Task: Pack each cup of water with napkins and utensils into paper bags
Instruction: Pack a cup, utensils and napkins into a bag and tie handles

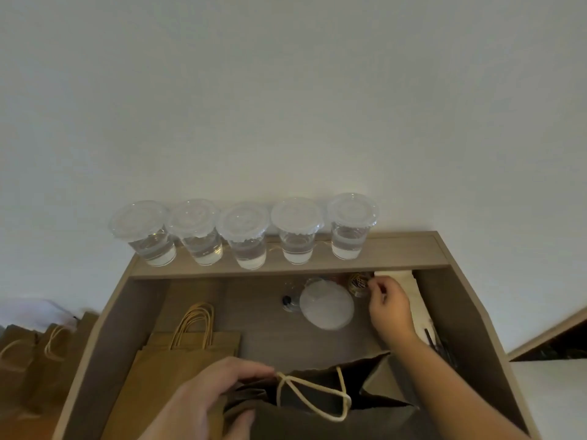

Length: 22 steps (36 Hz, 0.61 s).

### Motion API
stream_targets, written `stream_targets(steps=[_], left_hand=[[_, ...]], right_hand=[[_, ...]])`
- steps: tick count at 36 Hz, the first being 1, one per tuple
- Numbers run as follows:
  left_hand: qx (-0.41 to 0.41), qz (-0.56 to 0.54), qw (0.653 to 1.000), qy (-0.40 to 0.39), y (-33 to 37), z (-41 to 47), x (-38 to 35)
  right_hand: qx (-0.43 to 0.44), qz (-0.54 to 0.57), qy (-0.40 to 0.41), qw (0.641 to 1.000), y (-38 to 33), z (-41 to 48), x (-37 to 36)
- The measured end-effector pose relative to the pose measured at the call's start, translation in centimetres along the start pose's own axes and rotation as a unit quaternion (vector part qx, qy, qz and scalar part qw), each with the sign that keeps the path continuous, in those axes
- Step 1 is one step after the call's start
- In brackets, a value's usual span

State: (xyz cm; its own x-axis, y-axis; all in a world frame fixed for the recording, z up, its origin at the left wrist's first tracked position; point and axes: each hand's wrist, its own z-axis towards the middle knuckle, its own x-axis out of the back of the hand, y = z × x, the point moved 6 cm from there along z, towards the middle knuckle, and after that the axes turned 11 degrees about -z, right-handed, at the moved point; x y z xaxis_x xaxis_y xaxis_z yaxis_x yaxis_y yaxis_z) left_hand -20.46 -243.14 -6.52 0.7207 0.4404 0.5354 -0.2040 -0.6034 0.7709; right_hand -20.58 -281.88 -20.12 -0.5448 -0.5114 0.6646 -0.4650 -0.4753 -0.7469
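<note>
Several lidded clear cups of water [246, 239] stand in a row on the raised back ledge. One more lidded cup [327, 304] stands on the lower desk surface. An open brown paper bag [317, 417] with a cord handle stands at the front, and my left hand [209, 398] grips its left rim. My right hand [389, 308] reaches to the back right, over a white stack of napkins [416, 300]. Its fingers are curled next to a small jar [357, 285]; whether they pinch anything is hidden. Black utensils [436, 342] lie just right of my forearm.
A pile of flat paper bags [178, 354] lies on the desk's left half. More brown bags [35, 357] stand off the desk at far left. A small dark object [287, 302] sits beside the lone cup. The wooden desk [460, 312] has raised sides and stands against a white wall.
</note>
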Motion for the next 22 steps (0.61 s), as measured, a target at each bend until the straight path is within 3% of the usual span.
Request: stream_targets(steps=[1, 2, 4, 5, 7, 9, 12, 14, 18, 22], left_hand=[[0.027, -0.111, 0.993, -0.027, -1.1, 0.5, -0.7], [-0.003, -0.155, 0.986, -0.068, -1.0, 0.7, -1.0], [-0.055, -0.163, 0.977, -0.122, 1.3, 0.0, -1.1], [-0.065, -0.123, 0.987, -0.077, 1.5, 0.2, 0.0], [-0.032, -0.166, 0.986, -0.003, 1.5, 0.5, 1.3], [-0.06, -0.184, 0.979, 0.063, 2.1, 1.7, 1.9], [-0.088, -0.085, 0.984, 0.133, 4.5, 3.5, 2.9], [-0.103, -0.067, 0.986, 0.109, 6.4, 4.3, 2.6], [-0.094, -0.123, 0.988, -0.012, 8.7, 5.5, 0.1], [-0.125, -0.149, 0.981, 0.013, 9.1, 5.9, -0.6]], right_hand=[[-0.003, 0.001, -0.024, 1.0, 0.0, -1.4, -0.1], [-0.008, -0.004, -0.052, 0.999, -0.2, -2.7, -0.1], [-0.01, -0.005, -0.122, 0.992, -1.0, -4.8, 0.1], [0.0, 0.002, -0.161, 0.987, -1.8, -5.6, 0.4], [0.034, 0.024, -0.23, 0.972, -4.5, -7.1, 1.4], [0.069, 0.061, -0.264, 0.96, -7.4, -8.4, 3.0], [0.125, 0.079, -0.293, 0.945, -11.7, -10.0, 5.6], [0.155, 0.056, -0.306, 0.938, -13.9, -10.9, 6.6], [0.174, 0.059, -0.274, 0.944, -16.5, -12.1, 7.7], [0.173, 0.034, -0.217, 0.96, -16.9, -13.2, 7.7]])
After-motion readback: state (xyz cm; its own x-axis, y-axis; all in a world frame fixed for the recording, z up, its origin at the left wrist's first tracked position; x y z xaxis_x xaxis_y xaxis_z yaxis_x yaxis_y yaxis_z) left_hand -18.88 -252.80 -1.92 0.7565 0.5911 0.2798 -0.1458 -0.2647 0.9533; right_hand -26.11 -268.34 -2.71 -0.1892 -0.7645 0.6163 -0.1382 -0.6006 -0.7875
